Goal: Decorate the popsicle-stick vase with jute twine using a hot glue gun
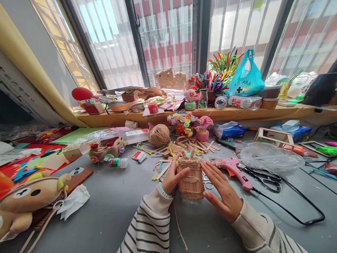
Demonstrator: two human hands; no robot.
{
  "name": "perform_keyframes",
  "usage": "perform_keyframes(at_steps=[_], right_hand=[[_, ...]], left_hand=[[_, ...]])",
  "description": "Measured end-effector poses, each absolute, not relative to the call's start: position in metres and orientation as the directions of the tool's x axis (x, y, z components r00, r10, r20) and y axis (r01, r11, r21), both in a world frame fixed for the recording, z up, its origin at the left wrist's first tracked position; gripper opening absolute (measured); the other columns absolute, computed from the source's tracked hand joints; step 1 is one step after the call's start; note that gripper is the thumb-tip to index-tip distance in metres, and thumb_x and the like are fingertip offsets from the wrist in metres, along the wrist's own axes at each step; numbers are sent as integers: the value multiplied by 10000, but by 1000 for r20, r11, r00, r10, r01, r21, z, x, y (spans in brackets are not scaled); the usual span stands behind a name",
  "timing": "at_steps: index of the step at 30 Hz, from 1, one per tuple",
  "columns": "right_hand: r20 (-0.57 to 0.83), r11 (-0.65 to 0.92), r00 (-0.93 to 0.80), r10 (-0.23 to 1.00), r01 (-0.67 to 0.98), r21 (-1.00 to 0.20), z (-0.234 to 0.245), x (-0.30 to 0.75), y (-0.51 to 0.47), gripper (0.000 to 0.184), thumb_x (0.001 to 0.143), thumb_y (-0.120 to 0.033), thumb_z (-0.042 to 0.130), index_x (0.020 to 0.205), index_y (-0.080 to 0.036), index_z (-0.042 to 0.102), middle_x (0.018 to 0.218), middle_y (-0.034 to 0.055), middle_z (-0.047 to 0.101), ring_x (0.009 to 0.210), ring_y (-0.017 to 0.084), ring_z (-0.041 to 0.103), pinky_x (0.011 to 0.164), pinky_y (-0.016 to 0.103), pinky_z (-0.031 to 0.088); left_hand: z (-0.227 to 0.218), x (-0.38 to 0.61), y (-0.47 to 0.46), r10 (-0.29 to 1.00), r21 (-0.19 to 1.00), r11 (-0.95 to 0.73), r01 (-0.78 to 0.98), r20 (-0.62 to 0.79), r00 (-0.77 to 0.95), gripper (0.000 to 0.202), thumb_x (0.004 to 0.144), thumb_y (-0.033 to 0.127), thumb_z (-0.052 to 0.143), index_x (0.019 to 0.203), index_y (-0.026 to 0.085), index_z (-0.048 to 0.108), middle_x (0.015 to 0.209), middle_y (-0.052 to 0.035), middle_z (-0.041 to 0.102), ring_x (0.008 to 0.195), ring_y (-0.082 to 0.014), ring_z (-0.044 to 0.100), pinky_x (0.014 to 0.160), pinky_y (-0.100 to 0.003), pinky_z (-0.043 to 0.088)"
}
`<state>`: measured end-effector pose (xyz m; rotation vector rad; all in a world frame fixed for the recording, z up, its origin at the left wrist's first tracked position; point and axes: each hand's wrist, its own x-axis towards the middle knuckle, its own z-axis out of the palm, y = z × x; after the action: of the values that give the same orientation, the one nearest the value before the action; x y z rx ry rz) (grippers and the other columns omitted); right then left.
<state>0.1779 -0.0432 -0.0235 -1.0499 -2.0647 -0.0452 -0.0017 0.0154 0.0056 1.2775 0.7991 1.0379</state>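
In the head view, a small craft-stick box (191, 179), bound with jute twine at top and bottom, stands upright on the grey table. Two twine-wrapped pieces rise from its top. My left hand (173, 175) grips its left side, thumb across the front and fingers mostly hidden behind. Against the right edge rests my right hand (219, 191), its fingers stretched out and the thumb apart near the lower corner. A loose twine end (179, 225) trails down by my left wrist. Behind the box, scissors with white handles (209, 184) show only partly.
Loose craft sticks (202, 146) and a twine ball (159, 135) lie behind the box. A pink glue gun (237, 172), its cord and black scissors (267, 179) are to the right. A plush bear (28, 200) and white tissue (75, 202) lie left. The crowded windowsill (126, 120) runs along the back.
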Motion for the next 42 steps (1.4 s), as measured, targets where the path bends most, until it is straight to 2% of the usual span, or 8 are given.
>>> perform_keyframes(at_steps=[9,14,19,26,28,32,36,42], right_hand=[[677,651,-336,655,705,-280,-23,178,-43,632,851,-464,325,1392,-185,158,1407,62,306,1304,230,236,1029,425,305],[678,650,-344,650,715,-260,-24,178,-42,637,850,-472,320,1394,-191,146,1403,69,312,1301,240,244,1021,460,300],[681,645,-333,652,716,-267,-24,179,-41,636,849,-468,324,1393,-184,156,1399,72,319,1301,238,244,1021,452,303],[688,646,-330,647,716,-264,-24,180,-41,640,849,-453,334,1395,-178,147,1405,65,309,1299,231,250,1020,426,318],[683,640,-321,656,717,-277,-26,180,-41,637,849,-457,331,1394,-178,153,1406,64,308,1301,232,246,1026,426,312],[682,643,-320,658,710,-287,-27,180,-40,636,850,-472,320,1392,-179,162,1405,68,309,1302,235,242,1027,431,306],[679,654,-331,655,699,-290,-25,180,-40,637,850,-488,305,1390,-177,170,1399,77,319,1301,242,242,1020,434,311],[737,580,-171,655,739,-344,-21,181,-42,612,847,-447,337,1371,-163,198,1352,120,376,1239,240,353,966,426,365]], left_hand=[[6,-3,15,921,984,-18,-178,86,379,935,588,517,664,1345,176,233,1205,-140,538,1120,-290,490,974,-408,324],[0,-3,17,924,981,-36,-193,106,367,876,628,536,623,1335,167,261,1278,-144,476,1178,-282,435,1008,-403,281],[-7,-4,20,927,977,-16,-213,94,363,806,659,547,588,1320,185,300,1232,-119,522,1145,-277,465,1001,-411,287],[-10,-3,21,949,955,45,-293,51,311,732,680,553,563,1280,179,369,1343,-110,414,1254,-263,341,1040,-362,246],[-6,-3,18,952,954,42,-297,52,301,746,670,554,572,1281,177,369,1314,-111,448,1232,-263,376,1031,-356,262],[1,-2,15,931,965,61,-257,38,362,872,615,480,665,1329,168,273,1106,-122,609,1089,-279,519,941,-392,357],[2,-3,18,935,966,90,-242,1,355,947,576,401,718,1347,174,217,980,-108,657,966,-276,586,849,-389,415],[6,-7,17,929,876,154,-456,29,370,778,610,530,604,1276,201,372,1076,-108,612,1005,-288,553,852,-417,408]])
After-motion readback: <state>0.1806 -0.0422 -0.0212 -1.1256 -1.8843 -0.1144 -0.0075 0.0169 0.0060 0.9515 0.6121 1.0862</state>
